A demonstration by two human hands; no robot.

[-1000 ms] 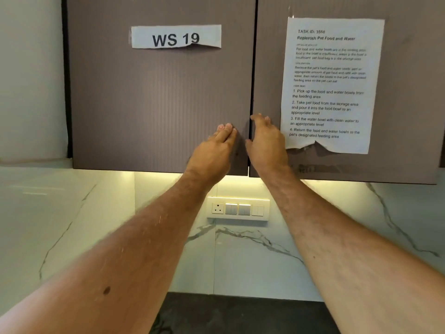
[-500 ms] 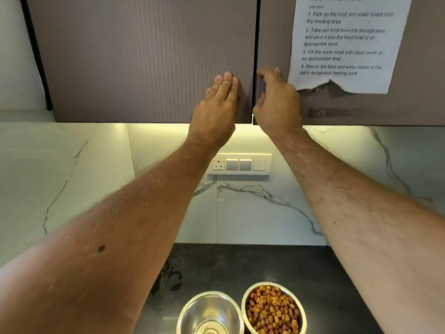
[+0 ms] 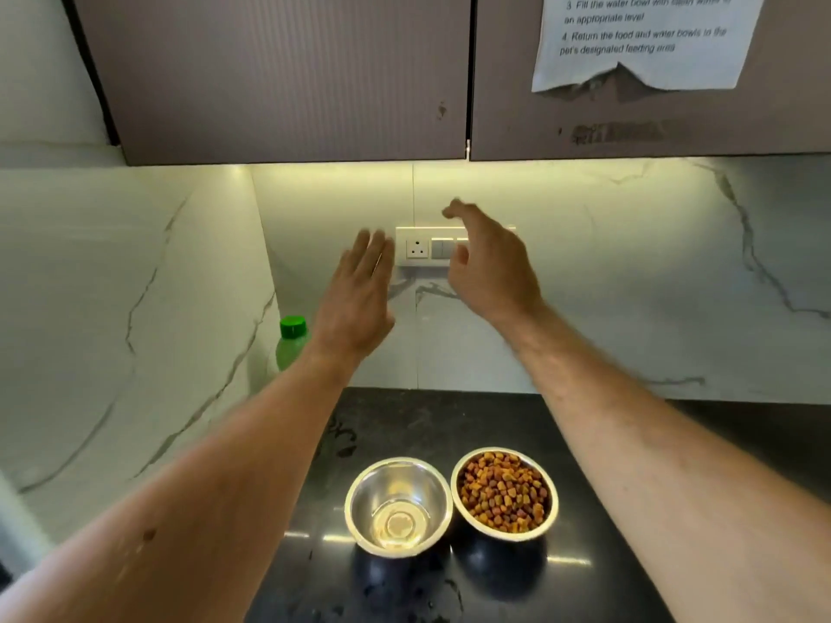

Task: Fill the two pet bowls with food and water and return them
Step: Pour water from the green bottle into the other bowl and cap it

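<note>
A torn paper notice [image 3: 638,42] hangs on the upper right cabinet door [image 3: 652,110]; a socket panel [image 3: 427,247] sits mid-frame on the marble wall [image 3: 629,272].

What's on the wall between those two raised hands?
In the head view, a white switch panel with a socket shows in the gap between the left hand and the right hand. Neither hand holds anything.

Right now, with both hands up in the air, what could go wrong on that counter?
The left forearm passes close by the green-capped bottle and might tip it as it drops. The two bowls sit touching: nudging the nearly empty bowl could spill kibble from the full bowl. The dark counter looks glossy, so bowls may slide.
</note>
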